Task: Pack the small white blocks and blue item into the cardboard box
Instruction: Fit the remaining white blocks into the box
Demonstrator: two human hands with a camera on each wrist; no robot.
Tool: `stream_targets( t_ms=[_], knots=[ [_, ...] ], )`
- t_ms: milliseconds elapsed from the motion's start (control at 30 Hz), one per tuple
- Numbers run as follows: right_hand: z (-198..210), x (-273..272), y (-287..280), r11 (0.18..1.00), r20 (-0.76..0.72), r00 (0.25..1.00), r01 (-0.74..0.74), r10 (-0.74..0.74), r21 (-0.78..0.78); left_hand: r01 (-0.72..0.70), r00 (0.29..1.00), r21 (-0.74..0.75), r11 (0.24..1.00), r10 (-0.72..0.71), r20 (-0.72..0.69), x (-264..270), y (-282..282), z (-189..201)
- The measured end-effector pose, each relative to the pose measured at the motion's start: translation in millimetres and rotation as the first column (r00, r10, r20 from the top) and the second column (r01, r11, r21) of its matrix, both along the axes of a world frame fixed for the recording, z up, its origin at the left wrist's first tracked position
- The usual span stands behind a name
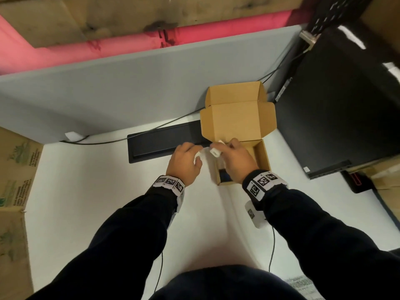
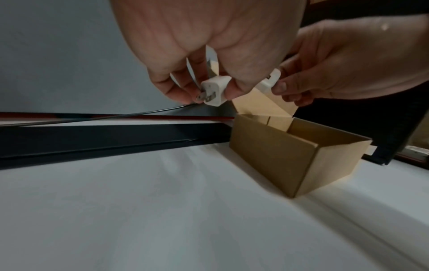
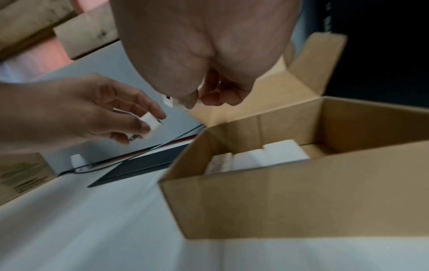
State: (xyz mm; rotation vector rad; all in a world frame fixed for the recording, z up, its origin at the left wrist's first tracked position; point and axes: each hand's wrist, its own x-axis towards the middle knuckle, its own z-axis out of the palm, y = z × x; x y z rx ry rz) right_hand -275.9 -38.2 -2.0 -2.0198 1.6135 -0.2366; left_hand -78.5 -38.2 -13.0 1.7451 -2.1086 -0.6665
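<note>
An open cardboard box (image 1: 263, 156) (image 2: 274, 157) (image 3: 267, 198) stands on the white table with its lid flaps up. Inside it lie white blocks (image 3: 257, 157), and a blue item (image 1: 225, 176) shows at the near end. My left hand (image 1: 186, 163) (image 2: 209, 88) hovers just left of the box, pinching a small white plug block (image 2: 216, 89) (image 3: 150, 121) with metal prongs. My right hand (image 1: 233, 159) (image 3: 199, 99) is over the box's left rim and pinches another white block (image 1: 215, 152) (image 2: 270, 80) (image 3: 171, 101).
A flat black bar (image 1: 164, 141) lies behind my left hand, with a black cable (image 1: 121, 139) running along the grey partition (image 1: 129, 87). A dark monitor (image 1: 337, 118) stands right of the box. A printed carton (image 1: 15, 191) borders the table's left side.
</note>
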Motion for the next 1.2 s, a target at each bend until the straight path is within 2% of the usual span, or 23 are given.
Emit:
stream_targets(
  t_ms=[100, 200, 300, 367, 500, 633, 733, 833, 966, 1200],
  knots=[
    [-2, -35, 5, 0.995, -0.015, 0.996, 0.083, -0.083, -0.054, 0.073, 0.997, -0.006, 0.997, -0.073, 0.006, -24, 1, 7],
    [-5, -58, 10, 0.994, -0.119, 0.987, 0.111, -0.107, 0.021, 0.191, 0.970, 0.004, 0.982, -0.190, 0.153, -48, 1, 9],
    [-11, -65, 9, 0.999, -0.301, 0.953, 0.014, 0.002, 0.051, 0.286, 0.885, 0.104, 0.953, -0.304, 0.353, -68, -1, 6],
    [-12, -65, 8, 0.997, -0.351, 0.935, -0.035, 0.055, 0.062, 0.312, 0.822, 0.138, 0.940, -0.340, 0.458, -79, -1, 5],
    [-16, -67, 2, 0.987, -0.361, 0.921, -0.111, 0.145, 0.113, 0.321, 0.734, 0.170, 0.932, -0.358, 0.577, -98, -3, 1],
    [-17, -69, -6, 0.980, -0.283, 0.940, -0.168, 0.191, 0.107, 0.322, 0.696, 0.122, 0.939, -0.322, 0.642, -109, -8, 7],
    [-20, -71, -10, 0.977, -0.237, 0.951, -0.171, 0.197, 0.124, 0.294, 0.725, 0.122, 0.948, -0.304, 0.618, -112, -12, 2],
    [-24, -73, -12, 0.978, -0.191, 0.965, -0.151, 0.178, 0.146, 0.269, 0.721, 0.157, 0.950, -0.307, 0.621, -110, -13, -1],
    [-30, -73, -12, 0.980, -0.108, 0.985, -0.118, 0.137, 0.162, 0.218, 0.804, 0.169, 0.961, -0.275, 0.527, -106, -14, -6],
    [-34, -66, -11, 0.984, -0.124, 0.986, -0.087, 0.107, 0.157, 0.146, 0.875, 0.224, 0.964, -0.232, 0.425, -110, -11, -13]
  ],
)
